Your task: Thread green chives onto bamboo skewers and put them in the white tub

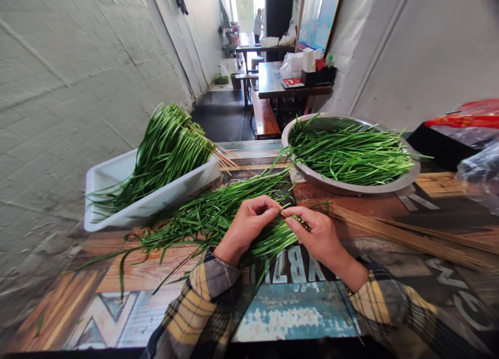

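Observation:
My left hand (249,225) is closed in a pinch on green chive leaves (202,218) from the loose pile lying across the table. My right hand (314,233) is closed on a thin bamboo skewer (331,291) that runs down toward my right sleeve; its tip meets the chives between my two hands. Both hands touch at the fingertips over the pile.
A white rectangular tray (117,182) at the left holds skewered chives. A round metal basin (351,184) at the back right holds loose chives. Several bare skewers (409,236) lie at the right. Plastic bags (475,140) sit far right. A person stands far back in the corridor.

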The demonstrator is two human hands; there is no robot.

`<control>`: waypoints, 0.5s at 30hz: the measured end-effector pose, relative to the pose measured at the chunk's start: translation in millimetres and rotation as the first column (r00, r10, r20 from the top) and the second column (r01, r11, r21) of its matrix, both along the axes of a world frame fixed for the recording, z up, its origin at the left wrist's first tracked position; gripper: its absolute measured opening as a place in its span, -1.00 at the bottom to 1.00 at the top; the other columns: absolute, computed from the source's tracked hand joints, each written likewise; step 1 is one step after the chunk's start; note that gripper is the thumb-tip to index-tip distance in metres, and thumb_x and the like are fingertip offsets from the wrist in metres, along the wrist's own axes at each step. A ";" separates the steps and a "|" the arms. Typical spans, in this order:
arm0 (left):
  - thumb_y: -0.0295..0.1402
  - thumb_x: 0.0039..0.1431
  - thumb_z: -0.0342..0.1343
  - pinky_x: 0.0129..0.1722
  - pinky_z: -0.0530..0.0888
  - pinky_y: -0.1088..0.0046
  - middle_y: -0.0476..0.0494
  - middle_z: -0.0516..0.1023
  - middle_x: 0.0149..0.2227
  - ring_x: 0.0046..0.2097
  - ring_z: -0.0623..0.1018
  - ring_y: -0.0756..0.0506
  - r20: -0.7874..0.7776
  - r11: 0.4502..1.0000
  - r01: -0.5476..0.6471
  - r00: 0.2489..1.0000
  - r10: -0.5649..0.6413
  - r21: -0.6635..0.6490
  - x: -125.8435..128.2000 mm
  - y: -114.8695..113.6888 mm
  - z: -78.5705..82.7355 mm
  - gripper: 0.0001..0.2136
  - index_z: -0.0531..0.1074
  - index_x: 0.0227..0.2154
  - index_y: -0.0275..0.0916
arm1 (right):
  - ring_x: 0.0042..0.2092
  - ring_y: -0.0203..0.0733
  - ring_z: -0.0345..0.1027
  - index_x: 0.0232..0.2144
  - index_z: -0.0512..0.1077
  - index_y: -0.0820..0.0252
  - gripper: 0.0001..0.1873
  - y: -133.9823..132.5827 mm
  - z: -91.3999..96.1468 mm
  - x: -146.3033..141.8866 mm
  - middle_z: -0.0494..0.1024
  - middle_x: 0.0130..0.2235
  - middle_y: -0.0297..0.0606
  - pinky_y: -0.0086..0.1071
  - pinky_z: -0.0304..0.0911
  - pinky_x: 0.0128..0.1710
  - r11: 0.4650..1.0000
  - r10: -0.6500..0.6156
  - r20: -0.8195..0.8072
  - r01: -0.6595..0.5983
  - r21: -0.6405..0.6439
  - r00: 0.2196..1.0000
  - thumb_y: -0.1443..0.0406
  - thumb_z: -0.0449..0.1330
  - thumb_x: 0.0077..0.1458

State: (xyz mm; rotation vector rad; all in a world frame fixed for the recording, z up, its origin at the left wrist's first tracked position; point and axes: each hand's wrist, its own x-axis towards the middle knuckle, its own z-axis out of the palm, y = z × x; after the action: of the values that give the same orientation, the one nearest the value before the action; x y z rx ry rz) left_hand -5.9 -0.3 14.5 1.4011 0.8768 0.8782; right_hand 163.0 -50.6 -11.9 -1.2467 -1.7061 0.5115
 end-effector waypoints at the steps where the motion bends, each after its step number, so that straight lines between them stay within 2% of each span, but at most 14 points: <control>1: -0.29 0.06 0.20 -0.43 0.19 0.55 0.00 0.39 -0.51 -0.45 0.28 0.06 -0.002 1.000 0.000 1.000 0.000 0.002 0.2 -0.1 0.5 -0.82 0.47 -0.49 -0.33 | -0.24 -0.20 0.54 -0.24 0.51 0.14 -0.82 0.0 0.2 0.0 0.65 -0.25 -0.28 -0.37 0.38 -0.17 1.000 -0.004 0.003 0.004 -0.006 1.000 0.28 0.11 0.18; 8: -0.30 0.03 0.20 -0.43 0.22 0.55 -0.01 0.40 -0.52 -0.45 0.30 0.05 -0.021 1.000 -0.024 0.999 0.024 -0.007 1.8 -1.5 2.8 -0.81 0.44 -0.54 -0.34 | -0.37 -0.21 0.49 -0.26 0.47 0.15 -0.83 -1.3 1.6 -1.6 0.61 -0.34 -0.30 -0.39 0.34 -0.34 0.996 -0.036 -0.013 0.035 -0.086 0.999 0.23 0.12 0.17; 15: -0.32 0.02 0.21 -0.41 0.25 0.55 -0.01 0.41 -0.51 -0.44 0.32 0.05 -0.027 1.000 -0.017 0.999 0.017 -0.010 2.3 -1.6 3.6 -0.81 0.43 -0.55 -0.34 | -0.30 -0.20 0.47 -0.26 0.43 0.16 -0.86 -0.4 -1.5 -4.0 0.58 -0.30 -0.26 -0.38 0.32 -0.29 0.996 -0.033 -0.068 0.027 -0.083 0.997 0.25 0.13 0.15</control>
State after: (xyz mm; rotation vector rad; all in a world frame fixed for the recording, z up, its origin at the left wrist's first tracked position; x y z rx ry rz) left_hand -3.5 -1.9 18.1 1.4007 0.9139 0.8686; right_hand 159.0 -51.0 -13.4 -1.2961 -1.6204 0.6053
